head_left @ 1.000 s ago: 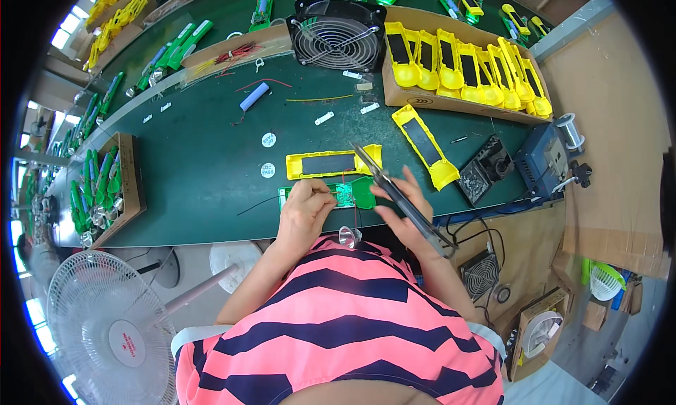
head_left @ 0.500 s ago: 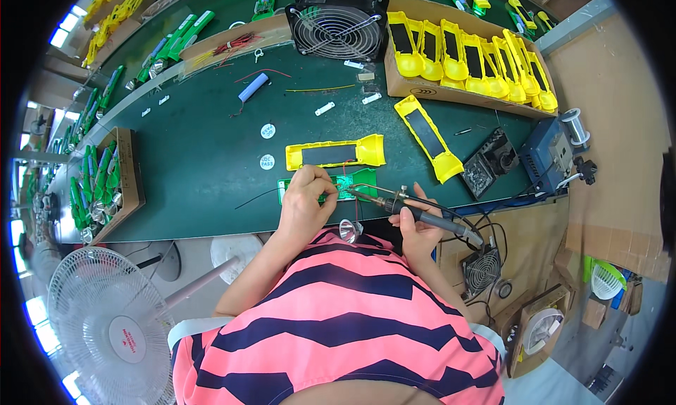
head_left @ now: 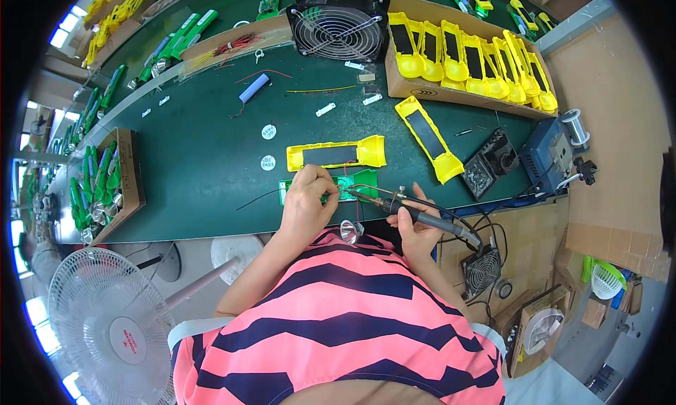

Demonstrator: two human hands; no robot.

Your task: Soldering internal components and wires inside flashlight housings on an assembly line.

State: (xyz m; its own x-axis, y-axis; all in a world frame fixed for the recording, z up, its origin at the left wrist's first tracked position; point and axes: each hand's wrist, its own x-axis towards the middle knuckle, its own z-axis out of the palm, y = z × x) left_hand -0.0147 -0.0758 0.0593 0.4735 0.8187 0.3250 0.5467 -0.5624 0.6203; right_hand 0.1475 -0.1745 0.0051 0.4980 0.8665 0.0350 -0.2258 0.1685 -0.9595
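My right hand [head_left: 417,222] is closed round a soldering iron [head_left: 431,220] with a thin metal tube fixed alongside it. The iron's tip touches or nearly touches a green circuit board [head_left: 345,184] in an open green flashlight housing [head_left: 364,178]. My left hand [head_left: 308,197] covers part of that housing, its fingers pinched beside the board. A thin black wire [head_left: 257,199] runs out leftward from under this hand; its pinched end is mostly hidden. Below the board hangs a round reflector lamp head [head_left: 349,231] on wires. Just behind lies a yellow housing half [head_left: 331,154] with a dark panel, red wire between.
At the back right a carton [head_left: 436,94] holds several yellow housings, near a black fan [head_left: 338,28]. A soldering station [head_left: 549,155] with a solder spool [head_left: 575,127] stands right. A blue battery cell [head_left: 253,88] lies behind. Green flashlights fill a left box [head_left: 127,176].
Both hands stay almost in place at the board. The iron's tip and my fingers shift only very slightly, and the whole view moves a little.
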